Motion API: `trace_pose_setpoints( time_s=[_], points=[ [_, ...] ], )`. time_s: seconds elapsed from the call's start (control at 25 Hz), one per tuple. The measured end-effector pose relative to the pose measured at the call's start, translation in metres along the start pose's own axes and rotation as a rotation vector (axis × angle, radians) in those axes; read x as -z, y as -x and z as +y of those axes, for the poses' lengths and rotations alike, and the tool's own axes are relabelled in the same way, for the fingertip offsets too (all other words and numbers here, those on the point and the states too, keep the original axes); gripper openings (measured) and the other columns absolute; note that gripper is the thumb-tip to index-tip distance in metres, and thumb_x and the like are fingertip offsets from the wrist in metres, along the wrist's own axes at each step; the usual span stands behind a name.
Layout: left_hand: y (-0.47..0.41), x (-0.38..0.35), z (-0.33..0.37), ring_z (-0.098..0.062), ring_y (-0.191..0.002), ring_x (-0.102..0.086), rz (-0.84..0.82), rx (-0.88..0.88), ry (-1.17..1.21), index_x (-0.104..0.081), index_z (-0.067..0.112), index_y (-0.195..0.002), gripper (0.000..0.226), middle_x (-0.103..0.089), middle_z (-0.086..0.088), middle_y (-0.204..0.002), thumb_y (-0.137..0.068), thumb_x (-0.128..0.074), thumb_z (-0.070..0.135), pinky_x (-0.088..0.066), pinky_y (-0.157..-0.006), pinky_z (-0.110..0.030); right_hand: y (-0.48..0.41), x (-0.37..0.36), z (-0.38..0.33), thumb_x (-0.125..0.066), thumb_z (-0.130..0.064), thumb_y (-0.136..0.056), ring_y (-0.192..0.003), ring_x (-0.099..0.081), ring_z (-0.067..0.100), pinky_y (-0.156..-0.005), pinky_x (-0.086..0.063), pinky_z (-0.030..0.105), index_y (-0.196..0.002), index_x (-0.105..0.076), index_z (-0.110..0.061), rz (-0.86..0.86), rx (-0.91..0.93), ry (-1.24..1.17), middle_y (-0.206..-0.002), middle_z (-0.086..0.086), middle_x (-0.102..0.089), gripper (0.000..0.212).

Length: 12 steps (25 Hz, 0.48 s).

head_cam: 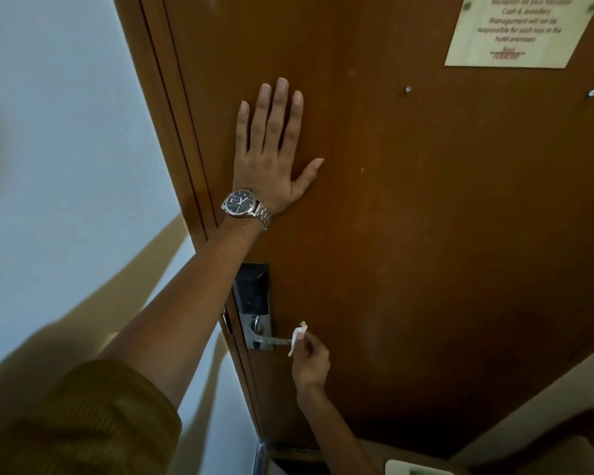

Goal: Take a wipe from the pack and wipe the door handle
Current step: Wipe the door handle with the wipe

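The left hand (pixel 271 156) was bare, with a metal-link wristwatch (pixel 242 202) just below it, its dial dark and round. A mustard ribbed sleeve (pixel 83 419) was pushed up well below the wristwatch. The right hand (pixel 311 363) wore nothing.

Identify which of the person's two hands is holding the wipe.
The right hand, low by the door handle, pinches the white wipe. The left hand, wearing a watch, lies flat and empty on the door.

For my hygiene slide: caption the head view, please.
Left hand flat on the door while right hand rubs a wipe on the handle.
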State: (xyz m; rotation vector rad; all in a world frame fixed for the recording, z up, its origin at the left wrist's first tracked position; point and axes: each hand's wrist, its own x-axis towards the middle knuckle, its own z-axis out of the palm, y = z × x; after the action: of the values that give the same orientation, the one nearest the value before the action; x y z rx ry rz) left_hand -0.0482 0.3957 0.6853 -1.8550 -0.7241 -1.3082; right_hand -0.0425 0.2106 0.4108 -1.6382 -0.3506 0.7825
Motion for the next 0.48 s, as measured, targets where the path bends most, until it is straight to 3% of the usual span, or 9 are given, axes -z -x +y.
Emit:
trace_pose_setpoints(
  time_s=[0.2, 0.36, 0.48],
  points=[
    [0.000, -0.003, -0.001, -0.034, -0.154, -0.020, 0.011, 0.008, 0.018, -0.021, 0.013, -0.161, 0.085, -0.026, -0.017, -0.165, -0.100, -0.037, 0.070, 0.001, -0.130, -0.048, 0.001, -0.006, 0.001, -0.063, -0.020, -0.096, -0.114, -0.065, 0.028, -0.085, -0.054, 0.031, -0.123, -0.065, -0.006, 0.029, -0.133, -0.061, -0.123, 0.012, -0.068, 0.030],
    [0.001, -0.003, -0.001, -0.033, -0.155, -0.018, 0.009, 0.004, 0.020, -0.017, 0.013, -0.162, 0.086, -0.022, -0.015, -0.166, -0.100, -0.034, 0.070, 0.004, -0.130, -0.047, 0.000, -0.010, -0.003, -0.065, -0.009, -0.093, -0.098, -0.067, 0.021, -0.080, -0.057, 0.029, -0.117, -0.068, -0.002, 0.033, -0.315, -0.307, -0.108, 0.011, -0.071, 0.025],
    [0.000, -0.002, 0.000, -0.033, -0.155, -0.016, 0.001, 0.009, 0.021, -0.017, 0.014, -0.162, 0.086, -0.021, -0.015, -0.166, -0.100, -0.033, 0.070, 0.006, -0.130, -0.047, -0.002, -0.012, -0.010, -0.065, -0.013, -0.093, -0.105, -0.065, 0.024, -0.079, -0.055, 0.031, -0.116, -0.067, -0.006, 0.095, -0.307, -0.256, -0.116, 0.013, -0.069, 0.024]
  ],
)
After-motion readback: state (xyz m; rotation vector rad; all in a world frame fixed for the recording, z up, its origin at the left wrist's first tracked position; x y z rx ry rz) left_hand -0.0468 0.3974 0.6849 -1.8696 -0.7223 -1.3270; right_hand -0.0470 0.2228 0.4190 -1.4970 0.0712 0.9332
